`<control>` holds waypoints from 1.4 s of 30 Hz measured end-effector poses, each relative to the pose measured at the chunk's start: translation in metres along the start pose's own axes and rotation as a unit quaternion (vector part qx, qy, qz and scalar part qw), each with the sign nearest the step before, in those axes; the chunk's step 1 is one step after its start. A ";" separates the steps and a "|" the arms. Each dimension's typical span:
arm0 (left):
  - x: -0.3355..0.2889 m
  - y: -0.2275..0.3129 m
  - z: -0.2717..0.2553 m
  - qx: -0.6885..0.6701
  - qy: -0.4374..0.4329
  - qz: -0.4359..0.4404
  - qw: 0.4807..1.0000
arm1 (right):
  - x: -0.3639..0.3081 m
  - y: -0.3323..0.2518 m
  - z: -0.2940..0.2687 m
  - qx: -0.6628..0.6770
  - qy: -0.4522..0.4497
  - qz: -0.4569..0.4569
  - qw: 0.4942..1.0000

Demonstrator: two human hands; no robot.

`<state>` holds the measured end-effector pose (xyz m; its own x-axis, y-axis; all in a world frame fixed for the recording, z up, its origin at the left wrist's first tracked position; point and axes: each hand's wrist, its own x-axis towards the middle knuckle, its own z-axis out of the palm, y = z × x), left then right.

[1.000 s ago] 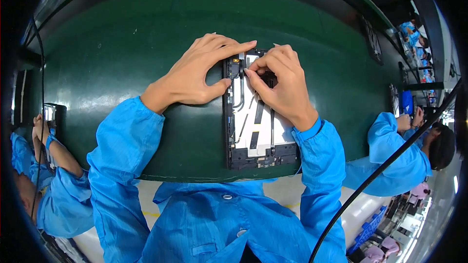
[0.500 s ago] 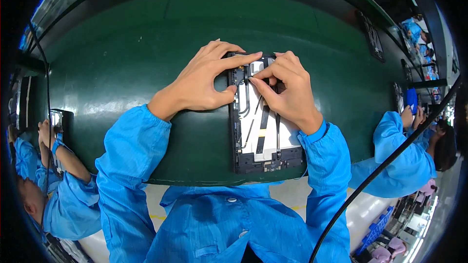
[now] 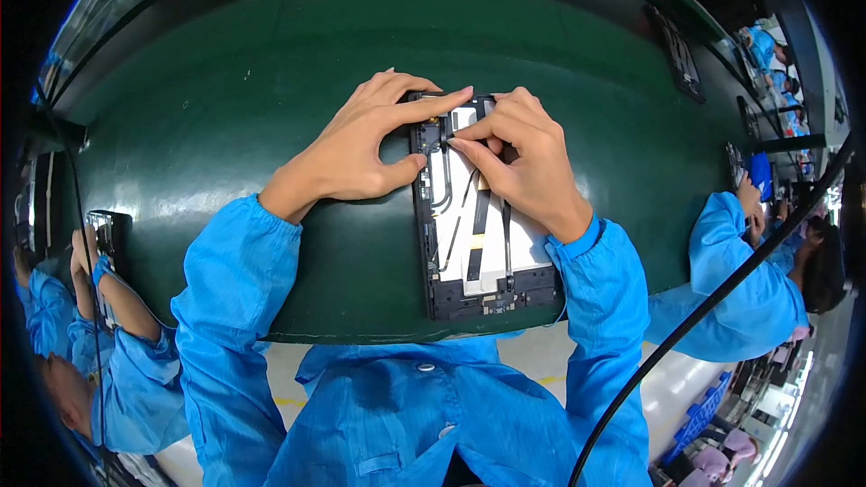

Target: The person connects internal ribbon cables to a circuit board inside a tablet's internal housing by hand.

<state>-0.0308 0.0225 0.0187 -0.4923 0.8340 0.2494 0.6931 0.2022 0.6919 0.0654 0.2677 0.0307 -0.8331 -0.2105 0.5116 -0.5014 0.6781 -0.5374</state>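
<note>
a: how are the fingers (image 3: 437,105) set?
b: on the left hand (image 3: 363,140), thumb and forefinger spread wide, the thumb against the left side of the opened tablet (image 3: 532,248), the forefinger reaching over its top end. on the right hand (image 3: 523,149), thumb and forefinger pinch narrow at the upper end of a black cable (image 3: 448,182); i can't tell whether they grip it.
a: and where's the tablet?
b: flat on the table (image 3: 356,280), close to its near edge.
a: what's it made of?
b: black frame (image 3: 424,248), smooth white sheet (image 3: 525,239) inside, thin dark strips (image 3: 475,254). the table is glossy green, the sleeves (image 3: 239,257) creased blue cloth.
</note>
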 end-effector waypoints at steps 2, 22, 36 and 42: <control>0.001 0.001 0.000 0.005 -0.005 -0.008 1.000 | 0.000 0.000 0.000 0.004 0.004 0.002 1.000; 0.000 0.011 0.013 0.079 0.053 -0.017 0.995 | 0.000 -0.006 -0.007 -0.116 0.001 0.027 0.993; 0.000 0.013 0.015 0.046 0.090 -0.004 0.995 | -0.001 -0.012 -0.009 -0.151 -0.004 -0.064 0.986; 0.000 0.014 0.013 0.023 0.088 -0.019 0.996 | -0.003 -0.029 -0.019 -0.166 -0.065 -0.078 0.981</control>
<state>-0.0143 0.0321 0.0196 -0.6006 0.7228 0.3419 0.6936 0.2581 0.6726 0.0870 0.2617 0.0577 -0.7862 -0.4033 0.4682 -0.5392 0.8178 -0.2010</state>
